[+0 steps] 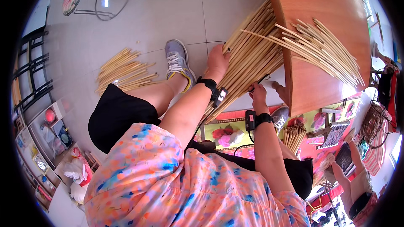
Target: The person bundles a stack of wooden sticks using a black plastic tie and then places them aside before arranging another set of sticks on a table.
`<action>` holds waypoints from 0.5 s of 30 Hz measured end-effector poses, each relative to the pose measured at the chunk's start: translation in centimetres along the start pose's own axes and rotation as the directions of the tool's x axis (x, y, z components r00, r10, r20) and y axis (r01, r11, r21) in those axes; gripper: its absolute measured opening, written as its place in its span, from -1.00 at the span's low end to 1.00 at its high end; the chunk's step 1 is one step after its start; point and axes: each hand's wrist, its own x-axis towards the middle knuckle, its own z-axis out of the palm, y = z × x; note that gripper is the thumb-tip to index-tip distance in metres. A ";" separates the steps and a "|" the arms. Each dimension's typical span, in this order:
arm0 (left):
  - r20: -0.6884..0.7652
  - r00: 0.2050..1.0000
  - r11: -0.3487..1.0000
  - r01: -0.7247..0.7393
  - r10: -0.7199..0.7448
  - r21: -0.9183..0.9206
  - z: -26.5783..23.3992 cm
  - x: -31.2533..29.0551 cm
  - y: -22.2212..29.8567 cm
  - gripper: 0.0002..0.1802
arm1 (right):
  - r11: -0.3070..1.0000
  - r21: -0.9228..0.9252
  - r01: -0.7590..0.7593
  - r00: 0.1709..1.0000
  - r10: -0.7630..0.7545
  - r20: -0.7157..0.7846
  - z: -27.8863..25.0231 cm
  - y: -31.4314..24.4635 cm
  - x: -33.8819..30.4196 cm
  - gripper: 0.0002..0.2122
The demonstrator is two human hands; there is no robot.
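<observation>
A thick bundle of long, slim wooden sticks (pixel 248 54) slants across the floor in front of me, against the wooden table's side. At its left edge my left hand (pixel 218 62) is closed, a small dark piece showing by the fingertips; its full shape is hidden. On the bundle's right side my right hand (pixel 258 94) pinches a thin dark strip (pixel 264 78) that runs up against the sticks. Whether the dark bits at both hands belong to one piece, I cannot tell. Both wrists carry black straps with small devices.
A brown wooden table (pixel 320 0) at right bears a fan of sticks (pixel 324 50). Shorter sticks (pixel 126 72) lie on the floor left of my shoe (pixel 176 59). More sticks (pixel 294 134) stand near my right leg. A person (pixel 360 185) is at far right; a shelf (pixel 50 138) is at left.
</observation>
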 end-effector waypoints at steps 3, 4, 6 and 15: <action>-0.103 0.958 0.962 -0.258 0.266 0.087 0.6 -2.0 0.0 -0.61 | 1.000 -0.001 -0.008 1.000 0.008 0.004 0.1 0.0 -0.1 -0.87; -0.066 0.951 0.950 -0.296 0.303 0.097 0.7 -2.5 -0.1 -0.61 | 1.000 -0.002 -0.013 1.000 0.013 0.001 0.3 0.0 -0.2 -0.86; -0.010 0.933 0.930 -0.357 0.359 0.089 0.6 -3.7 0.5 -0.66 | 1.000 0.007 -0.028 1.000 0.028 -0.008 0.5 0.0 -0.5 -0.86; -0.158 0.977 0.962 -0.177 0.146 -0.208 2.1 -2.3 -0.4 -0.88 | 0.998 0.006 -0.062 0.998 0.063 -0.022 0.1 0.0 -0.8 -0.86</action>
